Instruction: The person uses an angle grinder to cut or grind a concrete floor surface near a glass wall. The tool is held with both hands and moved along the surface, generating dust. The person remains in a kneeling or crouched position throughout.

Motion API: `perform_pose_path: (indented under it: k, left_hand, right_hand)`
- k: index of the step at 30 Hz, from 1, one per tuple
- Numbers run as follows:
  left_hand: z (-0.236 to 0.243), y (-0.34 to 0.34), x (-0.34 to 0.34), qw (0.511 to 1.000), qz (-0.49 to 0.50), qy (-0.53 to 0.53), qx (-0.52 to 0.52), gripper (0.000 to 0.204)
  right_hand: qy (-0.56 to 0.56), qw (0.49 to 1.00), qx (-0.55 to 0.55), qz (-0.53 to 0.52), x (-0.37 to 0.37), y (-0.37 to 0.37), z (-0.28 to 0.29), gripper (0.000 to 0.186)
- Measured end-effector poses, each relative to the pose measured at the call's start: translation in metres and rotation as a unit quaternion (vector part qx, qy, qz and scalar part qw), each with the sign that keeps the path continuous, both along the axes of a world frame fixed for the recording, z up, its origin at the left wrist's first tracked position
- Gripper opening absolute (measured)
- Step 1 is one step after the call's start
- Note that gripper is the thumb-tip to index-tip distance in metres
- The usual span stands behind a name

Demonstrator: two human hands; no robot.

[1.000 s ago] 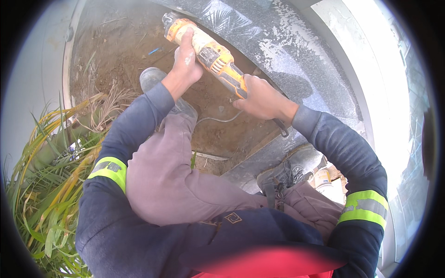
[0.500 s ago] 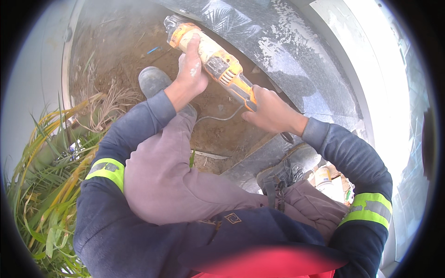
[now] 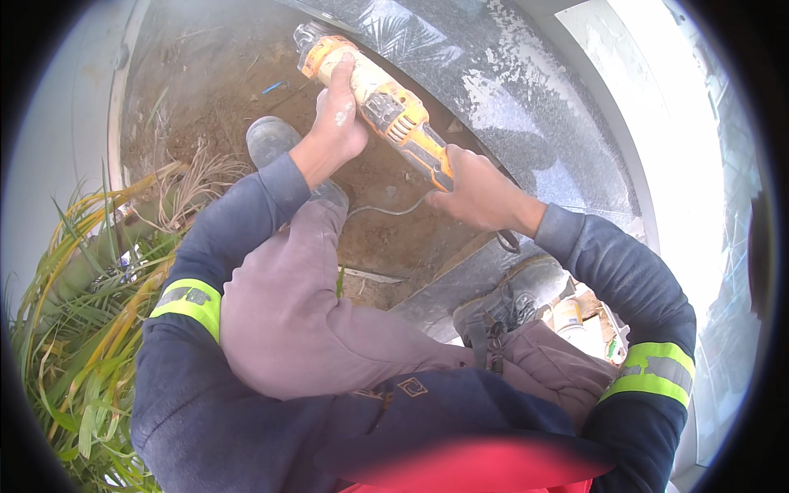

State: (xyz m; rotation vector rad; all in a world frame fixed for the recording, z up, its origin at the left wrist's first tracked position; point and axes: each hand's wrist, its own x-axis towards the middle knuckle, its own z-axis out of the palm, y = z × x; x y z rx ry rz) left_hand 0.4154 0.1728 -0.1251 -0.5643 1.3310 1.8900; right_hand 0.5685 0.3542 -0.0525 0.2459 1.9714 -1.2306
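Observation:
A dusty yellow and black angle grinder (image 3: 393, 115) slants across the upper middle, its metal head at the far left end. My left hand (image 3: 339, 123) is wrapped round the front of its body, the thumb lying along the top. Around the rear handle my right hand (image 3: 483, 191) is closed. The grinder's head is beside the edge of a dark, glossy stone slab (image 3: 501, 123), which carries pale dusty patches. Its disc is mostly hidden, so I cannot tell whether it touches the slab. A thin cable (image 3: 390, 212) runs below the handle.
Bare brown soil (image 3: 222, 99) lies beneath the grinder, with a small blue scrap (image 3: 274, 87) on it. Long green and yellow leaves (image 3: 99, 329) crowd the left. A whitish container (image 3: 569, 316) and debris sit by my right boot (image 3: 493, 312). Pale dust hazes the far left.
The grinder has shifted very slightly up and away, both hands still gripping it. Less of its disc shows beside the slab's edge.

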Motion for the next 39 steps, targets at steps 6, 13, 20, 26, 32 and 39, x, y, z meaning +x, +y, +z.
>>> perform_pose_path:
  k: [6,13,20,26,32,39]
  left_hand:
    - [0.014,0.001,0.023,1.000,-0.021,0.000,-0.006,0.046]
    - [0.006,0.002,0.007,1.000,-0.012,-0.003,-0.005,0.049]
    - [-0.007,-0.004,-0.009,1.000,-0.011,-0.003,0.004,0.047]
    - [0.018,0.005,0.021,1.000,-0.003,-0.023,0.014,0.044]
    - [0.016,0.006,0.028,1.000,-0.001,-0.008,0.001,0.045]
    - [-0.003,0.000,0.006,1.000,-0.008,0.003,-0.002,0.048]
  right_hand:
    - [-0.019,1.000,-0.020,-0.016,0.020,0.004,0.010,0.047]
    - [0.006,1.000,-0.016,-0.013,0.010,0.001,-0.003,0.048]
    - [0.008,1.000,-0.003,-0.021,-0.004,-0.003,-0.001,0.051]
    - [-0.052,0.999,-0.015,0.007,0.010,0.007,0.027,0.051]
    - [-0.030,0.999,-0.017,0.008,0.020,0.011,0.023,0.049]
    - [-0.006,1.000,-0.016,0.002,0.006,0.002,0.001,0.051]
